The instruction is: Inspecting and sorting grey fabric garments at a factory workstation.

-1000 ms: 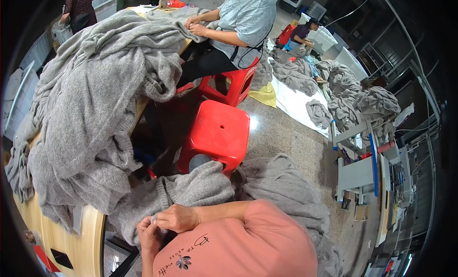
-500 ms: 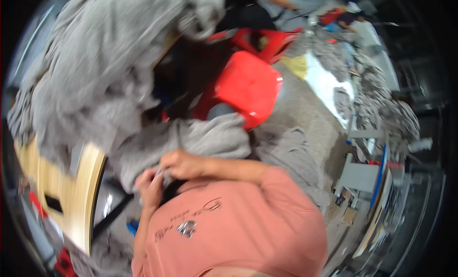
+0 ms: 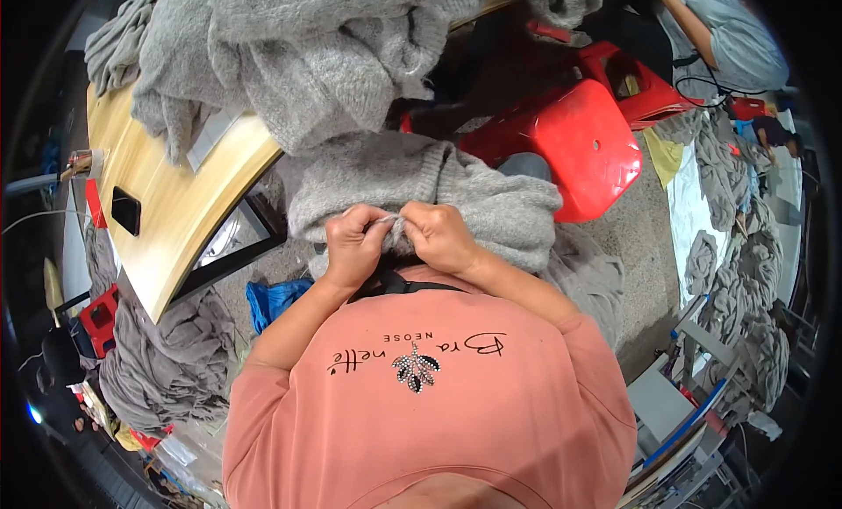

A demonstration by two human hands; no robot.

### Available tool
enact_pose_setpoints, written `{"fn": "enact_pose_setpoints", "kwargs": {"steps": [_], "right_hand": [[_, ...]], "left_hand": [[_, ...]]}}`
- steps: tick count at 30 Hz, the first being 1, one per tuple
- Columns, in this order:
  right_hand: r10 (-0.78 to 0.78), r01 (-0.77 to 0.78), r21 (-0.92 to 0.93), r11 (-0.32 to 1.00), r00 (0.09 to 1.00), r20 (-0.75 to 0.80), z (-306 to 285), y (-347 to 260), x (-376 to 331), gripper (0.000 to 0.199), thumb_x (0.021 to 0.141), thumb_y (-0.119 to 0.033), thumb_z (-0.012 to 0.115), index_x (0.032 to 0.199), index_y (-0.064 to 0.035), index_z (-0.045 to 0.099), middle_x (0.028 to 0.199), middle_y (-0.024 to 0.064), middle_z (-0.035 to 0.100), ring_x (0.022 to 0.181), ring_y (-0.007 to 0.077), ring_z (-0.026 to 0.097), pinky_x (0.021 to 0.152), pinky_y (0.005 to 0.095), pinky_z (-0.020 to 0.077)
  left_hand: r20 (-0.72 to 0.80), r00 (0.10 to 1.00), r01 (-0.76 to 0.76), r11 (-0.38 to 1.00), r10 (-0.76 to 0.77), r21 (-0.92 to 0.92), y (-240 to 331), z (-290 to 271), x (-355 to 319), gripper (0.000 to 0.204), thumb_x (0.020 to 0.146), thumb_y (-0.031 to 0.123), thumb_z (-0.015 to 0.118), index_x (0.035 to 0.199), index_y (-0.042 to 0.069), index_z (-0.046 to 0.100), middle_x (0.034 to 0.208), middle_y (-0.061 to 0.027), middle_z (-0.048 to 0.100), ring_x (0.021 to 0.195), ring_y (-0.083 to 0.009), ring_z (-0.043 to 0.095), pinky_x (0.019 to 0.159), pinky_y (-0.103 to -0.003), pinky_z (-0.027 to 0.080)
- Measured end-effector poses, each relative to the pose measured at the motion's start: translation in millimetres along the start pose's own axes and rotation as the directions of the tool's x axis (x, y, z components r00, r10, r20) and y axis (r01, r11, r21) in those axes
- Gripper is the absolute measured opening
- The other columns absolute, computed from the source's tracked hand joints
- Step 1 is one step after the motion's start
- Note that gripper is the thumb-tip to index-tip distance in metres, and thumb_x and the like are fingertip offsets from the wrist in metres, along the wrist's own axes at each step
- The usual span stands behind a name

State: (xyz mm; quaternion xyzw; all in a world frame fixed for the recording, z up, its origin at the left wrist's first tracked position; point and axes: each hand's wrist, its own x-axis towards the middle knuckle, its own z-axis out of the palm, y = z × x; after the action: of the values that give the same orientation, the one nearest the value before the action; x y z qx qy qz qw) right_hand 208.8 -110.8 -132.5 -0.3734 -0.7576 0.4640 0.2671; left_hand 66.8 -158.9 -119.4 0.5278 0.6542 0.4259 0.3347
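Across my lap lies a grey knitted garment [image 3: 351,171], bunched in thick folds with a ribbed band showing. Close together at its near edge, my left hand [image 3: 354,244] and my right hand [image 3: 440,237] each pinch the knit between thumb and fingers. A small twisted bit of the fabric stands up between the fingertips. Fine detail at the pinch, such as a thread, is too small to make out. More grey knitwear [image 3: 289,62] is heaped on the table beyond, close to the garment in my lap.
A wooden table [image 3: 167,189] on my left carries a black phone [image 3: 126,211]. Red plastic stools [image 3: 586,145] stand ahead to the right, near another person's arm [image 3: 687,22]. Grey knit piles [image 3: 167,360] lie at lower left and far right. Blue fabric [image 3: 274,304] sits beneath the table edge.
The view has swung round, putting my hands and the garment nearer the picture's middle. Both hands still pinch the knit, now side by side at similar height.
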Motion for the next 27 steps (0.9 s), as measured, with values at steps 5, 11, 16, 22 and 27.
{"fn": "enact_pose_setpoints", "kwargs": {"steps": [5, 11, 16, 22, 27], "right_hand": [[-0.082, 0.062, -0.152, 0.986, 0.988, -0.129, 3.3, 0.5, 5.5, 0.008, 0.069, -0.007, 0.052, 0.064, -0.0037, 0.047, 0.061, 0.0141, 0.052, 0.054, 0.0320, 0.053, 0.047, 0.0392, 0.0418], [-0.242, 0.179, -0.387, 0.904, 0.963, -0.121, 0.7, 4.9, 14.0, 0.006, 0.065, -0.005, 0.052, 0.066, -0.0051, 0.046, 0.061, 0.0108, 0.049, 0.050, 0.0275, 0.053, 0.044, 0.0354, 0.0411], [-0.290, 0.290, -0.039, 0.956, 0.957, 0.001, -37.6, -0.6, -25.8, 0.010, 0.063, -0.002, 0.051, 0.072, -0.0033, 0.049, 0.063, 0.0102, 0.047, 0.056, 0.0274, 0.052, 0.047, 0.0356, 0.0409], [-0.249, 0.252, -0.052, 0.966, 0.967, 0.053, -39.7, -10.9, -71.1, 0.014, 0.061, -0.008, 0.058, 0.070, -0.0034, 0.049, 0.067, 0.0090, 0.046, 0.063, 0.0255, 0.051, 0.051, 0.0350, 0.0414], [-0.470, 0.425, -0.201, 0.883, 0.809, -0.353, -45.5, -2.6, -86.1, 0.016, 0.062, -0.018, 0.061, 0.068, -0.0052, 0.053, 0.069, 0.0083, 0.053, 0.068, 0.0258, 0.054, 0.059, 0.0375, 0.0422]], "left_hand": [[-0.078, 0.951, -0.283, 0.945, 0.298, 0.161, -3.3, 6.5, -1.1, 0.007, 0.067, -0.005, 0.060, 0.070, 0.000, 0.058, 0.060, -0.0085, 0.056, 0.051, -0.0130, 0.051, 0.048, -0.025, 0.040], [-0.130, 0.978, -0.163, 0.986, 0.166, 0.029, 7.4, 9.1, -4.7, 0.006, 0.067, -0.005, 0.061, 0.069, 0.000, 0.057, 0.059, -0.0076, 0.054, 0.049, -0.0142, 0.051, 0.046, -0.025, 0.040], [0.327, 0.938, 0.150, 0.985, -0.116, -0.081, 25.8, -7.8, 46.5, 0.013, 0.076, 0.011, 0.057, 0.077, -0.001, 0.059, 0.068, -0.0056, 0.058, 0.059, -0.0101, 0.054, 0.054, -0.023, 0.044], [0.649, 0.757, -0.473, 0.623, -0.073, 0.622, -63.0, 105.8, 71.5, 0.048, 0.066, 0.030, 0.064, 0.101, 0.002, 0.048, 0.103, -0.0229, 0.050, 0.094, -0.0335, 0.053, 0.075, -0.041, 0.045], [0.718, 0.660, -0.472, 0.620, -0.223, 0.627, -66.8, 119.2, 82.8, 0.020, 0.070, 0.017, 0.050, 0.073, -0.001, 0.060, 0.081, -0.0246, 0.058, 0.080, -0.0398, 0.056, 0.069, -0.046, 0.044]]}}
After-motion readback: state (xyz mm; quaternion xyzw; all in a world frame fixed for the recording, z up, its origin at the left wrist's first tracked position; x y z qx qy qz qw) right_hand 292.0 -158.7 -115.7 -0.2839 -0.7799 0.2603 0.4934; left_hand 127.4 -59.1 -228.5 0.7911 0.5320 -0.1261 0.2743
